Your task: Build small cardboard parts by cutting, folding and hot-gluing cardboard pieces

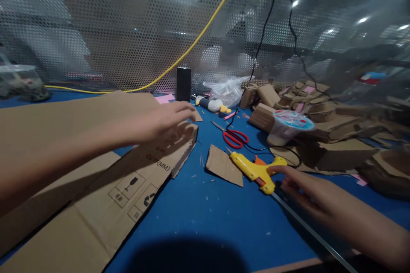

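Note:
My left hand (168,121) hovers over the far corner of a flattened cardboard box (141,179) with printed marks, its fingers loosely bent and apart, holding nothing. I cannot tell whether it touches the board. A yellow hot glue gun (253,168) lies on its side, nozzle over a small cardboard piece (224,164), a long clear glue stick (307,226) running out of its rear. At the gun's handle is my right hand (303,187), a digit overlapping the handle while the other fingers stay apart, not wrapped round it. Red-handled scissors (235,138) lie beyond the gun.
Cardboard pieces (342,153) heap up at the right around a lidded plastic cup (286,126). A black upright box (183,84), a knitted toy (213,104) and a plastic bag (227,89) stand behind. A black cord (262,30) hangs down; a perforated screen (137,34) closes the back.

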Demonstrator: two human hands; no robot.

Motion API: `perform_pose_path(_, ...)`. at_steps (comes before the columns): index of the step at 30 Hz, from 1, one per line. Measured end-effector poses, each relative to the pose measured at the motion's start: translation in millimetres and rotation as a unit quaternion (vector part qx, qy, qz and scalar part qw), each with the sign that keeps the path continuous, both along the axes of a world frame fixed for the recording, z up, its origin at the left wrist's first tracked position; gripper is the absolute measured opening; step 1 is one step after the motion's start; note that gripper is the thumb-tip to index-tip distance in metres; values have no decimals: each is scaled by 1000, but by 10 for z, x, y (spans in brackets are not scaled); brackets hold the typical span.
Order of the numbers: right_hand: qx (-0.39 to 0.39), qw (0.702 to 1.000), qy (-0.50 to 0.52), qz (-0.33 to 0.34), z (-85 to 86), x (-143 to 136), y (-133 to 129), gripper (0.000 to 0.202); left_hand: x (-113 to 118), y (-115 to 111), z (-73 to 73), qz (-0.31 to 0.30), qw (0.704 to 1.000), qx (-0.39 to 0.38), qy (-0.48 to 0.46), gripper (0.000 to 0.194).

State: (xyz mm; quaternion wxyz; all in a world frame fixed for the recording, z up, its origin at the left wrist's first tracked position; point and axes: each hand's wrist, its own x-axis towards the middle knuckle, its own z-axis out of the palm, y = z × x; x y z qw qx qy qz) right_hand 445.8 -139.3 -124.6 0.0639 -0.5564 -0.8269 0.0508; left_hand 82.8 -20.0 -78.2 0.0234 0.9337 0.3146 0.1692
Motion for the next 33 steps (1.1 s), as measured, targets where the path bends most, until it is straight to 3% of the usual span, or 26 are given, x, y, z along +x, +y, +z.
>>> perform_pose_path(3, 119, 989, -69, 62, -99, 118, 70, 42, 91, 186, 116, 27, 989, -84, 119, 56)
perform_pose_path(6, 190, 973, -84, 101, -161, 192, 163, 43, 156, 350, 90, 31, 969, -153, 193, 50)
perform_pose_path(10, 180, 974, -59, 127, -202, 238, 280, 55, 169, 472, 19, 5, 969, -161, 187, 39)
perform_pose_path(14, 133, 977, -54, 158, -224, 192, 399, 69, 154, 447, 24, -6, 963, -174, 206, 38)
perform_pose_path(18, 100, 978, -88, 158, -168, 39, 494, 55, 130, 380, -1, 5, 966, -171, 195, 34)
perform_pose_path(23, 193, 949, -153, 197, -96, -19, 544, 37, 111, 357, -46, 8, 970, -153, 190, 30)
perform_pose_path(25, 195, 954, -107, 201, -88, 14, 538, 32, 109, 352, -42, 6, 969, -157, 192, 31)
perform_pose_path(30, 167, 975, 72, 130, 7, -88, 486, 29, 102, 329, -17, 12, 969, -162, 189, 31)
perform_pose_path(33, 67, 971, 225, 42, 120, -302, 505, 27, 115, 314, -22, 19, 968, -166, 187, 32)
